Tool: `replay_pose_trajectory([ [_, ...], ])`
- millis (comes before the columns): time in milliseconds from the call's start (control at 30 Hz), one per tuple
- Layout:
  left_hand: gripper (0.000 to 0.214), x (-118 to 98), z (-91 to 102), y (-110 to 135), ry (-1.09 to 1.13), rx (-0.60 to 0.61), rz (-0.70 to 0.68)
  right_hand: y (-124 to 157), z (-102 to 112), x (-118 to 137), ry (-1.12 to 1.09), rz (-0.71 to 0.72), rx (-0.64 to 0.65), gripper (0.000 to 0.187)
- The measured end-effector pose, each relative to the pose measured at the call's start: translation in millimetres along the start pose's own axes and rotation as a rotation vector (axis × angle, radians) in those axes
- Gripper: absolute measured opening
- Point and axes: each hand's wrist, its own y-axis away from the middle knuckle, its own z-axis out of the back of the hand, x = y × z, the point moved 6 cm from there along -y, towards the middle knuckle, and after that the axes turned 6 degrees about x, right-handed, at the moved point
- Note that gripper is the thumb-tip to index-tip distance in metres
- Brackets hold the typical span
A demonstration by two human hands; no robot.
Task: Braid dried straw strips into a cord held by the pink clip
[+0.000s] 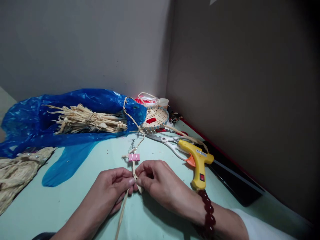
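A short pale braid of dried plant fibre (pixel 134 167) runs down from a pink binder clip (pixel 134 157) on the table. Both hands meet at the braid's lower end. My left hand (pixel 116 186) is closed, thumb and fingers pinching a strand from the left. From the right, my right hand (pixel 156 180) pinches the braid between thumb and forefinger. One long loose strand (pixel 121 213) trails from between the hands toward the table's near edge. A shorter, wider strand end pokes out below the fingertips. Beyond the clip, a thin twisted cord (pixel 130 115) leads up to the blue plastic bag.
A tied bundle of dried husks (pixel 87 120) lies on the blue plastic bag (pixel 30 113). Right of it are a round woven tray (pixel 160 116), scissors (pixel 172 143), a yellow glue gun (pixel 200 163) and a black flat object (pixel 232 176). A woven piece (pixel 17 176) lies at left.
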Motion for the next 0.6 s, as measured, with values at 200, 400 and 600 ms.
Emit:
replay_pose_trajectory([
  [200,0.027,-3.8,-1.8,1.5,-0.039,0.008,-0.042,12.3,6.6,11.8,0.187,0.031,-0.049,0.021],
  [400,0.028,1.2,-3.7,-1.7,0.019,0.025,-0.034,16.3,6.7,20.0,0.355,-0.006,-0.027,0.009],
  [600,0.025,-1.7,-3.7,0.7,0.021,-0.007,-0.044,15.4,8.5,23.9,0.444,0.026,0.012,0.007],
])
